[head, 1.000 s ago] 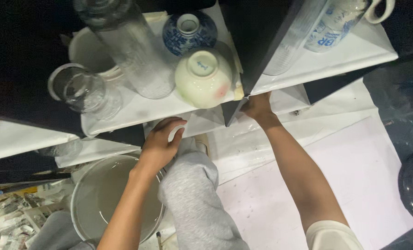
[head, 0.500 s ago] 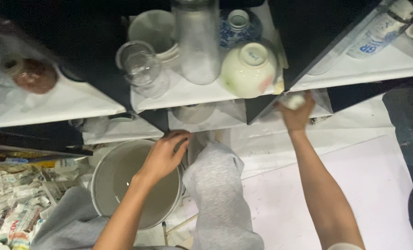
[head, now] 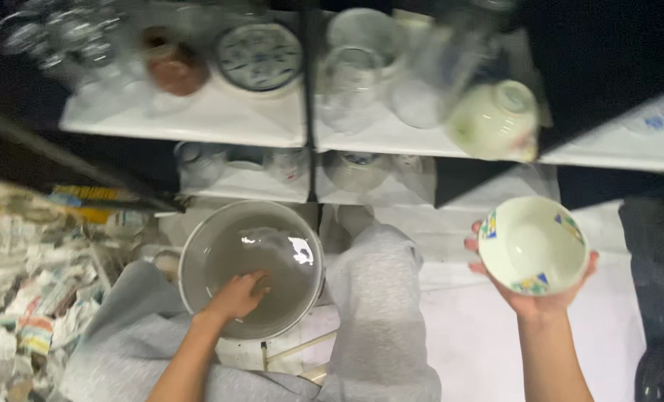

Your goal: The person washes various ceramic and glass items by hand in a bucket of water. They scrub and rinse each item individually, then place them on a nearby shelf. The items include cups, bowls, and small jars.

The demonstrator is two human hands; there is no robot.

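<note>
My right hand [head: 531,299] cups a white bowl [head: 533,244] with small coloured patches on its rim, held upright from below, in front of the shelves at the right. My left hand [head: 236,295] reaches down into a large round grey basin [head: 198,253] of water between my knees; its fingers are inside the basin, and whether they hold anything is unclear. My grey trouser leg [head: 376,298] lies between the two hands.
White-lined dark shelves [head: 220,123] hold glass jars, a patterned plate [head: 259,56], a brown cup [head: 174,71] and an upturned pale green bowl [head: 493,119]. A lower shelf holds more cups. Crumpled newspaper [head: 19,298] is piled at the left. A pale sheet [head: 466,342] covers the floor.
My right hand has drawn a white bowl out from the lower shelf and now holds it up. My left hand has dropped from the basin's rim into the water. The view has swung left.
</note>
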